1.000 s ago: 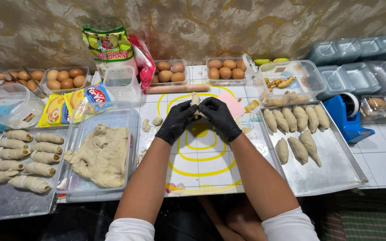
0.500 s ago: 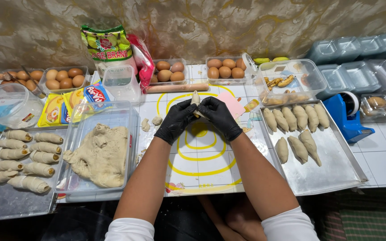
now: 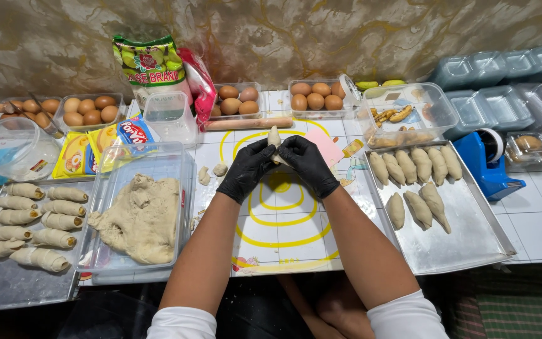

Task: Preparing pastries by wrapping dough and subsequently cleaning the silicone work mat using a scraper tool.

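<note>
1. The table [image 3: 534,220] has a white tiled top with yellow rings drawn on it, and it carries everything else.
2. A metal tray [image 3: 465,232] on the right holds 9 shaped dough rolls; another tray [image 3: 7,282] on the left holds rolled pieces.
3. A clear tub [image 3: 186,169] left of centre contains a big lump of dough [image 3: 142,216].
4. Egg boxes [image 3: 86,110] and a rolling pin [image 3: 249,123] lie along the back.
5. The left hand [image 3: 249,168] and right hand [image 3: 308,163], both in black gloves, meet above the rings, fingers closed around a dough piece [image 3: 275,139].
6. Its pale tip pokes up between the thumbs; the rest is probably wrapped inside the palms.
</note>
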